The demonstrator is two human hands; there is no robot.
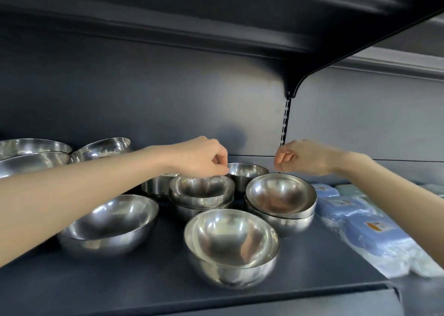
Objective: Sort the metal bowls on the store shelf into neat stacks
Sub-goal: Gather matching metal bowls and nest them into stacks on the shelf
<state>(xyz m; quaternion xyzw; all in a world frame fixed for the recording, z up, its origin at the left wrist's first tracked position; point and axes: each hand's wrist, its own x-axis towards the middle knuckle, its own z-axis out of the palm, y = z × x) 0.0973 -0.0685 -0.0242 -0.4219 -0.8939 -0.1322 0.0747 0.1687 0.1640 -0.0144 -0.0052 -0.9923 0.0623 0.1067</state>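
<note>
Metal bowls (231, 246) sat on a dark shelf (144, 289), mostly nested upright: a two-bowl front stack, a middle stack (201, 193) behind it, a right stack (281, 197) beside that, and a small back bowl (247, 171) near the rear panel. A large single bowl (108, 224) sat at front left, partly under the left forearm. Far left, wide bowls (33, 152) were piled and one tilted bowl (103, 147) leaned beside them. Left hand (204, 157) had fingers curled down, tips at the far rim of the middle stack; could not tell if it pinched the rim. Right hand (300, 157) hung above the right stack's far edge, fingers curled in, nothing visible in it. Blue wrapped packs (360, 219) lay along the shelf's right side, just beside the right stack. Dark back panel (144, 94) behind, an upper shelf (216, 15) overhead on a bracket (295, 82), slotted upright (286, 121) below the bracket.
</note>
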